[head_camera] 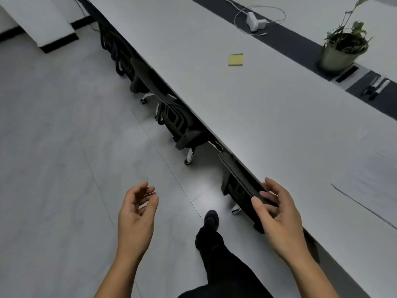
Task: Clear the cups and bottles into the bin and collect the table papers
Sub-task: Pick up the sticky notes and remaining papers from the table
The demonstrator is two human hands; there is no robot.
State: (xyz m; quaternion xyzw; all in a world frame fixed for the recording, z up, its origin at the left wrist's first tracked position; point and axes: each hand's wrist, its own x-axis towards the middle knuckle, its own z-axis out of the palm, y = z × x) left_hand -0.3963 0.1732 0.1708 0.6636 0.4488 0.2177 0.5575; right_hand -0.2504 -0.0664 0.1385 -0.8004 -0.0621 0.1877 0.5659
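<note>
While a person walks beside the long bench (pixel 268 117), the left hand (pixel 136 214) and right hand (pixel 277 214) hang empty, fingers apart and loosely curled; a yellow paper pad (pixel 235 60) lies farther along the bench, near a potted plant (pixel 341 48).

Table (pixel 268 117) runs along the right, chairs (pixel 178 123) tucked under its left edge, sticky note (pixel 235 60) mid-table, plant (pixel 341 48) far right.

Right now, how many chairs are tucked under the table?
3. Far chair near the top, middle chair halfway along the table edge, near chair by the right hand. More may be hidden beyond the frame.
</note>
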